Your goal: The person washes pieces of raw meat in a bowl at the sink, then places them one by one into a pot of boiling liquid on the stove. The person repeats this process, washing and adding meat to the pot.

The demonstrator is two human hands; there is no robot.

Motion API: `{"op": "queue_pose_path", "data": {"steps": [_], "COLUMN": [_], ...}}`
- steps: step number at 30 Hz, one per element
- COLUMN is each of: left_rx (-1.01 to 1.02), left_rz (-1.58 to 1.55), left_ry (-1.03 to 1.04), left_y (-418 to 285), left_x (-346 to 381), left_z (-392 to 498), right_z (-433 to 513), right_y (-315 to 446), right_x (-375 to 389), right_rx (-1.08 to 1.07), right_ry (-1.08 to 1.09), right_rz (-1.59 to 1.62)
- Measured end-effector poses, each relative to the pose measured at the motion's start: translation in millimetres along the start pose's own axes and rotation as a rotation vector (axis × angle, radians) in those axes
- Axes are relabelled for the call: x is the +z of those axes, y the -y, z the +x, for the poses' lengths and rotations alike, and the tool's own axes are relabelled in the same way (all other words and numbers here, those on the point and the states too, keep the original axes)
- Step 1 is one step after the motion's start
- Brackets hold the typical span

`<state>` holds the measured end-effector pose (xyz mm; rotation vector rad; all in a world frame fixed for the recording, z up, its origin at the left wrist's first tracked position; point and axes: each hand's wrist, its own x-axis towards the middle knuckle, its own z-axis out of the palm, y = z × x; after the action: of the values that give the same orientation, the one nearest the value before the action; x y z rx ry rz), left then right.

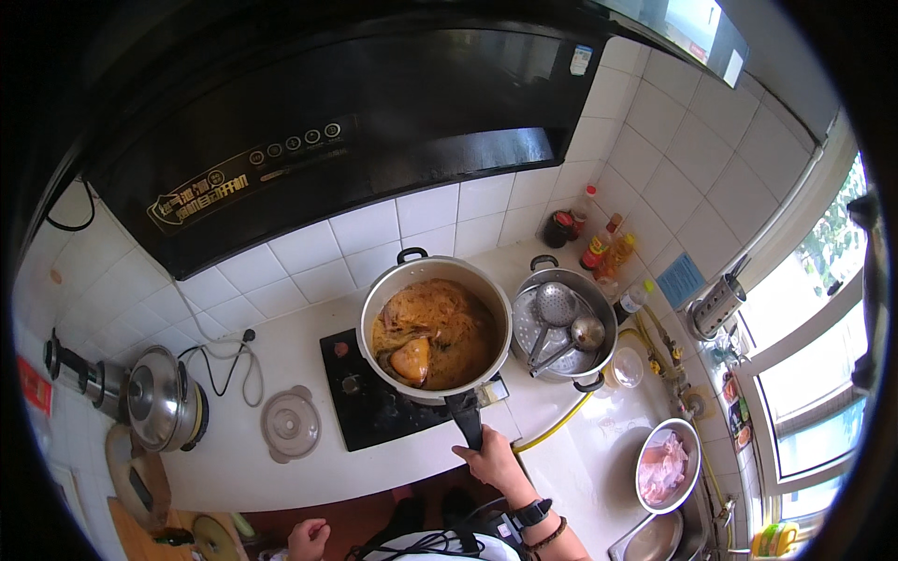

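Observation:
My right hand [493, 457] is wrapped around the black long handle [464, 421] of a large metal pressure cooker pot [505, 354]. The pot has no lid on and holds brown broth [459, 350] with large pieces of browned meat [410, 361], perhaps poultry. It is over a black glass cooktop [379, 421]; whether its base touches the glass cannot be seen. Low at the bottom edge, away from the counter, my left hand [309, 538] has its fingers curled in, and nothing shows in it.
Right of the pot stands a metal steamer pot [610, 343] with a skimmer [556, 305] and a ladle [586, 334]. A bowl of raw meat [663, 468] is near the sink [694, 533]. Left are a plastic lid [290, 423], cables [245, 365] and a lidded pan [158, 400]. A range hood [393, 140] hangs above.

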<state>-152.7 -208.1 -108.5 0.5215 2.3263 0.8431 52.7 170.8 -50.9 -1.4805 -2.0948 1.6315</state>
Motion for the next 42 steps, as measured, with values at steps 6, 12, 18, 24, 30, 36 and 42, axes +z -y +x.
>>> {"op": "queue_pose_path", "data": {"steps": [6,12,18,24,30,36,42], "left_rx": [-0.018,-0.063,0.037,0.011,0.031,0.073,0.243], "left_rz": [0.037,0.060,-0.013,-0.002,-0.041,-0.030,0.109], "left_ry": [0.023,0.070,0.054,0.055,0.069,0.121,0.113], "left_y": [-11.5,-8.0,-9.5,-4.5,5.1,-9.4,-16.7], "left_x": [-0.8,-0.5,2.4,1.4,6.0,1.2,6.9], "left_z": [0.7,4.9,14.7,21.3,27.8,34.7,58.4], "right_z": [4.7,5.8,3.7,-4.2,-19.4,-85.4,-161.3], "right_y": [-4.0,-8.0,-2.7,16.5,-47.9,-137.3,-250.8], "right_x": [-14.0,0.5,0.5,-14.6,-52.9,-127.3,-125.0], "right_rx": [-0.087,-0.096,-0.071,0.099,-0.139,0.218,0.311], "right_ry": [-0.021,-0.034,-0.015,0.166,0.022,-0.332,-0.886], "right_rz": [-0.099,-0.049,-0.038,0.008,0.212,0.395,-0.034]}}
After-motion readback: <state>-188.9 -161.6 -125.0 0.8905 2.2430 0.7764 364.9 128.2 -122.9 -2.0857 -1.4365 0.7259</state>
